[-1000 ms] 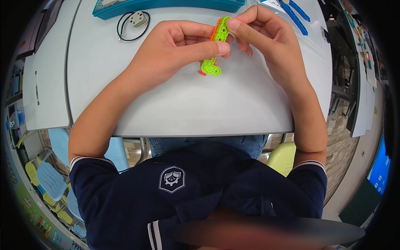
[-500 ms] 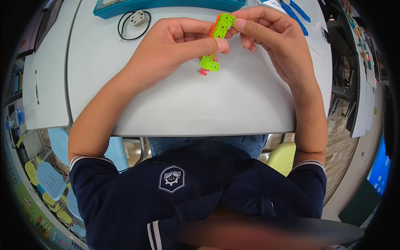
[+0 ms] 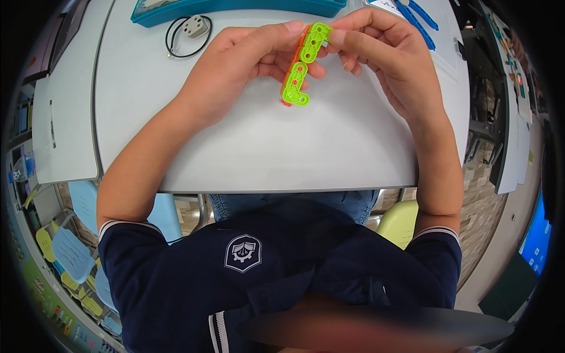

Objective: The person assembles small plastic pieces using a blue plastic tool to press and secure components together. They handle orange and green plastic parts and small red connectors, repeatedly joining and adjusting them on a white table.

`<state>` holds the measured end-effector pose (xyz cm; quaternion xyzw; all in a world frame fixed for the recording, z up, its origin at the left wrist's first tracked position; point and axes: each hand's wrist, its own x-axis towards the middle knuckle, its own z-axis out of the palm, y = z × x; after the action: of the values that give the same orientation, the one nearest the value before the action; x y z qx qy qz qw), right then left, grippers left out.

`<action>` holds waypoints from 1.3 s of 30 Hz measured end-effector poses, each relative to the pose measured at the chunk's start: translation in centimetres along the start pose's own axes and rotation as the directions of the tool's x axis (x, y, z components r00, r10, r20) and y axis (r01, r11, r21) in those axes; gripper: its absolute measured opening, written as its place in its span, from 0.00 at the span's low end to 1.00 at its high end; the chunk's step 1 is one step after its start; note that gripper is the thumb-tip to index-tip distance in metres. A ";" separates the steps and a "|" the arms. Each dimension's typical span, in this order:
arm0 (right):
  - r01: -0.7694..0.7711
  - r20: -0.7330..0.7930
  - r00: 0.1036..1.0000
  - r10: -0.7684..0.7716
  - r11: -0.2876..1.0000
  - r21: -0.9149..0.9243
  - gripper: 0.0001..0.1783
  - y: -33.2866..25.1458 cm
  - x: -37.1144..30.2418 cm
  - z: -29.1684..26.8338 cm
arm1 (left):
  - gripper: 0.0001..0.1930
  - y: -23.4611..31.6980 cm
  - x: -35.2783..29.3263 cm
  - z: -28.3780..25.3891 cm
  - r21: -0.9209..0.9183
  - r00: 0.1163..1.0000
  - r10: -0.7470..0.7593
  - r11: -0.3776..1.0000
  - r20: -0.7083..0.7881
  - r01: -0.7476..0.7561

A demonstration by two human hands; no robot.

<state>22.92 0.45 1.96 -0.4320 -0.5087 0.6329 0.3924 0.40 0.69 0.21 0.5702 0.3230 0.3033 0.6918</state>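
Between my hands, above the far part of the table, is a plastic construction-kit assembly (image 3: pixel 298 76): two bright green angled beams joined end to end along an orange-red strip. Small red pins show in the holes of the nearer beam, and a red bit pokes out at its lower end. My left hand (image 3: pixel 250 53) holds the strip from the left, thumb at its top edge and fingers behind it. With thumb and forefinger, my right hand (image 3: pixel 385 56) pinches the short upper arm of the farther beam. Its other fingers curl below.
A teal tray (image 3: pixel 235 8) lies along the far edge. Left of my hands sit a grey block (image 3: pixel 195 26) and a looped black cable (image 3: pixel 170 41). Blue pliers (image 3: pixel 421 23) lie at the far right. The white table (image 3: pixel 282 159) ends just before my body.
My left thumb has lifted off the face of the green beams and moved up to the top edge. Both beams and the red pins now show, and the assembly has tilted slightly.
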 end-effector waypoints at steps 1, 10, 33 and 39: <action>-0.003 0.004 1.000 0.003 1.000 0.004 0.06 0.0 0.0 0.0 | 0.28 0.0 0.0 0.0 0.008 1.000 0.019 1.000 0.006 -0.019; 0.162 0.078 0.986 -0.149 0.969 -0.186 0.06 0.2 -0.5 -0.2 | 0.20 -0.3 -0.2 -0.2 -0.050 1.000 -0.022 0.999 0.010 0.022; 0.155 0.094 0.985 -0.143 0.978 -0.138 0.06 0.3 -0.4 -0.3 | 0.19 -0.4 -0.2 -0.1 0.051 1.000 0.001 0.999 0.018 -0.002; 0.162 0.098 0.984 -0.151 0.979 -0.126 0.06 0.5 -0.3 -0.4 | 0.19 -0.5 -0.3 0.0 0.041 1.000 0.003 0.999 0.014 -0.004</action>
<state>23.34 0.17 1.47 -0.3876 -0.5990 0.5831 0.3885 0.29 0.39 -0.21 0.5869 0.3235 0.2937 0.6816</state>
